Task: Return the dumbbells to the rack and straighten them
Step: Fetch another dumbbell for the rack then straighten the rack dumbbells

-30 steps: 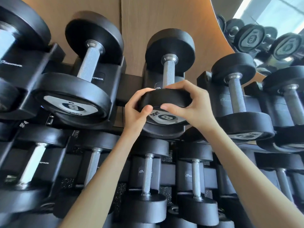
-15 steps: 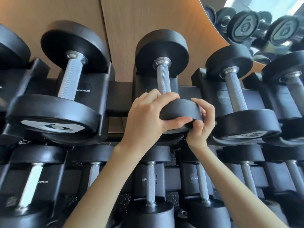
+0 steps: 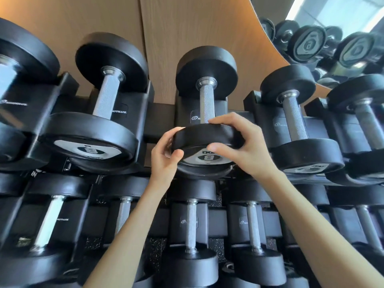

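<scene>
A black dumbbell (image 3: 204, 100) with a knurled steel handle lies in a cradle on the top tier of the black rack (image 3: 160, 119), its far head against the wood wall. Both hands grip its near head, whose end plate shows the number 8. My left hand (image 3: 166, 156) clasps the head's left rim, thumb under the face. My right hand (image 3: 243, 145) wraps the right rim from above, thumb on the plate's edge. Other black dumbbells fill the cradles on both sides.
A larger dumbbell (image 3: 99, 119) sits in the cradle to the left, a similar one (image 3: 295, 125) to the right. A lower tier holds several smaller dumbbells (image 3: 191, 235). A wood panel wall (image 3: 187, 28) backs the rack; a mirror (image 3: 332, 38) at top right reflects more dumbbells.
Half a second ago my left hand lay over the top of the head and my right hand sat low on the right rim; now the left holds the left rim and the right sits on top.
</scene>
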A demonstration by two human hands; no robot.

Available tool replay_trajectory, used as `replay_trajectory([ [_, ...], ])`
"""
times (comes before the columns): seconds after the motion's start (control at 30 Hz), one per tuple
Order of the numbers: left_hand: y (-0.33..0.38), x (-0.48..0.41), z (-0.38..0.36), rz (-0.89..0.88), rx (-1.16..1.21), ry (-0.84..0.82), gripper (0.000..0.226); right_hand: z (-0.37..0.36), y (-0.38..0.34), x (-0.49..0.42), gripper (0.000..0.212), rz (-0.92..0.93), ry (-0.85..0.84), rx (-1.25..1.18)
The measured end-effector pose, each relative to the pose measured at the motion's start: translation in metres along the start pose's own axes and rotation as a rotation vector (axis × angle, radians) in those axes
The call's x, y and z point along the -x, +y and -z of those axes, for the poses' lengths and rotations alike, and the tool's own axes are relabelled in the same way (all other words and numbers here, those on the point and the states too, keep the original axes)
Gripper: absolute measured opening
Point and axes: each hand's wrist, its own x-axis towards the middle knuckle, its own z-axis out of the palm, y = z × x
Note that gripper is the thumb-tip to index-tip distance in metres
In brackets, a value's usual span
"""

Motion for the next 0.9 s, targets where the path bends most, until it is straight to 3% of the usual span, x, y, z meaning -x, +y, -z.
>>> replay_trajectory([
  [0.2,-0.003,-0.001,-0.009,-0.017,-0.014,0.040,0.031,-0.008,0.004,0.001,0.039,-0.008,0.118,-0.040],
  [0.4,0.003,-0.008,-0.015,-0.071,-0.088,-0.035,0.045,-0.005,0.008,0.005,0.036,-0.031,0.188,-0.065],
  [0.67,0.003,-0.004,-0.021,-0.093,-0.125,0.057,0.059,-0.008,0.008,0.004,0.037,-0.015,0.197,-0.006],
  [0.83,0.013,0.001,-0.005,-0.005,-0.248,-0.073,0.036,-0.017,-0.003,0.010,0.036,-0.016,0.208,0.141],
  [0.9,0.023,0.002,0.006,0.081,-0.307,-0.168,0.037,-0.020,-0.011,0.015,0.036,-0.068,0.215,0.218],
])
